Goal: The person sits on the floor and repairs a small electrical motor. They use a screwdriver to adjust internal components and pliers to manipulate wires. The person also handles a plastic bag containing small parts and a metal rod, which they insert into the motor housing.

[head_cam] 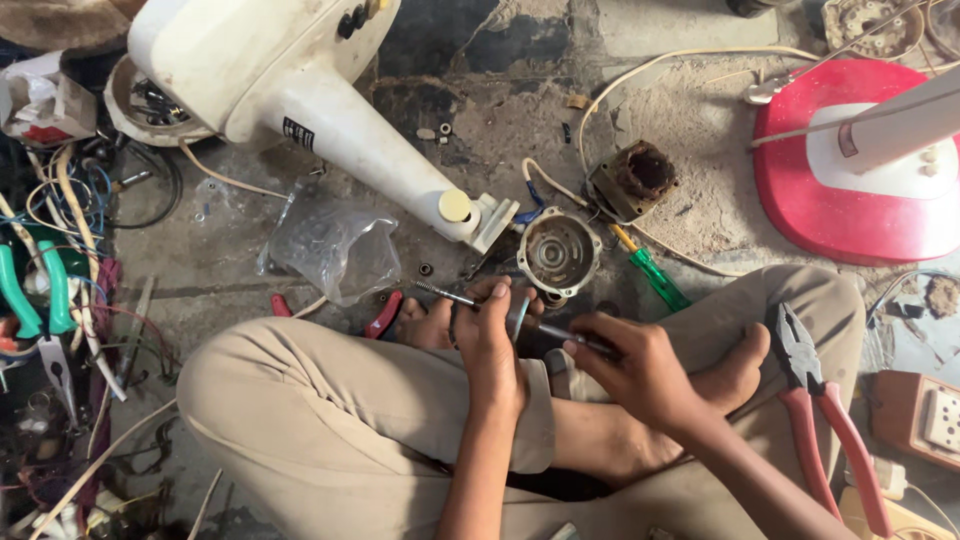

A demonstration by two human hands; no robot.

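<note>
I sit cross-legged on a dusty floor. My left hand [487,340] is closed around a thin metal shaft [443,293] that sticks out to the left, with a small grey disc-like part [519,314] on it by my fingers. My right hand [637,368] grips the shaft's other end, a dark tip showing at my fingertips. Both hands are over my feet and shins. Just beyond them lies a round metal motor cover [558,251] and a rusty motor core [633,180] with wires.
A white fan body [300,90] lies across the floor at top left. A red fan base [850,190] stands at right. Red-handled pliers [820,420] rest on my right leg. A green screwdriver [655,277], a clear plastic bag [335,245] and tangled wires and tools [60,290] lie around.
</note>
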